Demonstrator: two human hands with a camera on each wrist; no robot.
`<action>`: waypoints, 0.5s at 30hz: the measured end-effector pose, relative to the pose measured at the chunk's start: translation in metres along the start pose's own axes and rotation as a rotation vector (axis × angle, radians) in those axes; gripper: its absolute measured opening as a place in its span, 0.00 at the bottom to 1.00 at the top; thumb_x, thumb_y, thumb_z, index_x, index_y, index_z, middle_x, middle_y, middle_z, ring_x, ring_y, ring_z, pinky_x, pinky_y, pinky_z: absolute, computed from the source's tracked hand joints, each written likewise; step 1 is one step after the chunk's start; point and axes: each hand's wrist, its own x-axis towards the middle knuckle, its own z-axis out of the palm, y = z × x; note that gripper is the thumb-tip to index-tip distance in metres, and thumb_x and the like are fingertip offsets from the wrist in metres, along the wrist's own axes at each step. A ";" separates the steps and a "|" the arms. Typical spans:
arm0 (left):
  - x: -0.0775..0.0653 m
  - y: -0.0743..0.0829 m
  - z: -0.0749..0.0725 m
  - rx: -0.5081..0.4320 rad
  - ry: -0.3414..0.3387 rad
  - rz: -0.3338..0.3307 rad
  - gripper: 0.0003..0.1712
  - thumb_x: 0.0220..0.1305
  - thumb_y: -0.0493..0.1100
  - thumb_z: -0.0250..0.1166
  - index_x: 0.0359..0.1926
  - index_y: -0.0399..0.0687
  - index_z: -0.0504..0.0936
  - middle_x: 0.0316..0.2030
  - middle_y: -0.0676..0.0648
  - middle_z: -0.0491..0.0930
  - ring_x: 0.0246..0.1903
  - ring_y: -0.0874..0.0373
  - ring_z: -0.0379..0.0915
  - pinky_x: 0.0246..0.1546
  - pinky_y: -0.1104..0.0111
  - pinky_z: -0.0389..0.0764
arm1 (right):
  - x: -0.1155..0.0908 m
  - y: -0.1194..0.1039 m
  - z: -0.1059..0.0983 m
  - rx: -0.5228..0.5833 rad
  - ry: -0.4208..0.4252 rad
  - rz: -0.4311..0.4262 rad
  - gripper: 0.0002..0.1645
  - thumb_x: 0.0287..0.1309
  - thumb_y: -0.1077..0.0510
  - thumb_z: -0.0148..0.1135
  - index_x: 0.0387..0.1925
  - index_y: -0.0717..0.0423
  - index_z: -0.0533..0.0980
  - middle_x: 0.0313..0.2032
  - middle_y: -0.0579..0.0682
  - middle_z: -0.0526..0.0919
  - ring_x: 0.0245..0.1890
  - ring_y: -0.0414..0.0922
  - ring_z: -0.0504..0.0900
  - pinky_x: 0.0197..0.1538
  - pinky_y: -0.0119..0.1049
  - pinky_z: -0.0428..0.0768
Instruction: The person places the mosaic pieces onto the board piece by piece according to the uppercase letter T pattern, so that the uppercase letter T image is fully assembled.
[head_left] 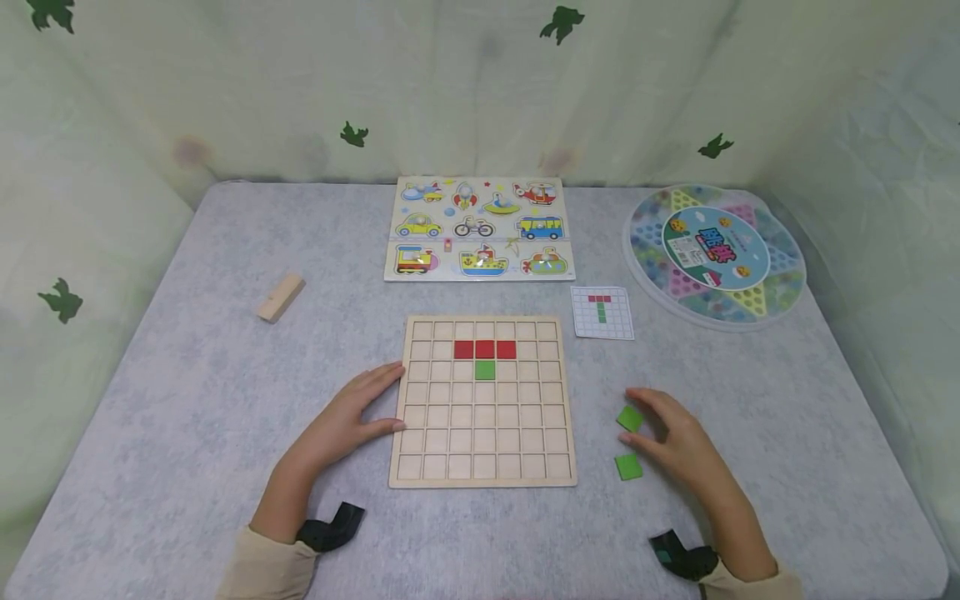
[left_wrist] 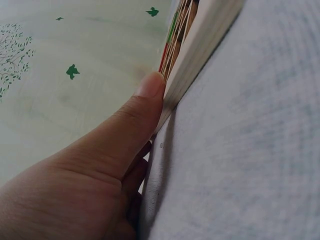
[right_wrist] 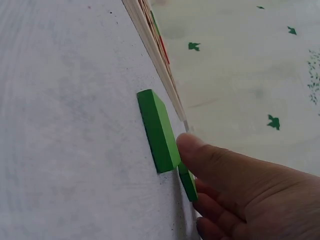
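Note:
A square wooden grid board (head_left: 461,437) lies at the middle of the table, with three red tiles (head_left: 485,349) in a row and one green tile (head_left: 485,370) below the middle one. My left hand (head_left: 345,421) rests against the board's left edge, thumb and fingertips touching it; the left wrist view shows the thumb (left_wrist: 130,120) at the rim. To the right of the board, my right hand (head_left: 678,437) has thumb and fingers on either side of a loose green tile (head_left: 629,418). Another loose green tile (head_left: 628,467) lies just nearer, apart from the hand.
A card (head_left: 603,313) printed with a red and green T pattern lies right of the board. Behind are a vehicle puzzle board (head_left: 480,271) and a round game box (head_left: 716,250). A small wooden block (head_left: 281,297) lies at left. Curtains (head_left: 480,92) close off the back.

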 end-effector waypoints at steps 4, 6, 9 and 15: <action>0.000 0.000 0.000 0.001 0.001 0.002 0.46 0.49 0.55 0.67 0.66 0.44 0.59 0.64 0.43 0.58 0.62 0.45 0.50 0.59 0.50 0.54 | 0.000 0.002 0.000 -0.010 -0.007 0.008 0.29 0.39 0.65 0.72 0.47 0.66 0.72 0.45 0.59 0.74 0.48 0.55 0.71 0.51 0.50 0.68; 0.000 0.000 0.000 0.002 0.001 0.004 0.46 0.49 0.55 0.67 0.66 0.44 0.59 0.64 0.43 0.58 0.62 0.45 0.50 0.59 0.50 0.54 | 0.000 0.003 -0.001 -0.010 -0.006 0.016 0.25 0.40 0.65 0.71 0.44 0.64 0.74 0.43 0.58 0.74 0.46 0.55 0.72 0.49 0.50 0.69; -0.001 0.000 0.000 0.001 0.001 0.003 0.46 0.49 0.55 0.67 0.66 0.45 0.59 0.64 0.43 0.57 0.62 0.46 0.50 0.59 0.51 0.54 | 0.000 0.002 -0.002 -0.004 -0.004 0.024 0.20 0.41 0.66 0.70 0.40 0.62 0.75 0.40 0.56 0.74 0.44 0.53 0.72 0.47 0.50 0.69; -0.001 0.000 0.000 -0.003 0.001 0.000 0.45 0.49 0.55 0.67 0.66 0.45 0.59 0.64 0.44 0.57 0.62 0.46 0.50 0.59 0.51 0.54 | 0.002 -0.003 -0.005 -0.003 0.002 0.021 0.19 0.45 0.67 0.67 0.42 0.62 0.75 0.41 0.55 0.75 0.44 0.52 0.73 0.47 0.48 0.71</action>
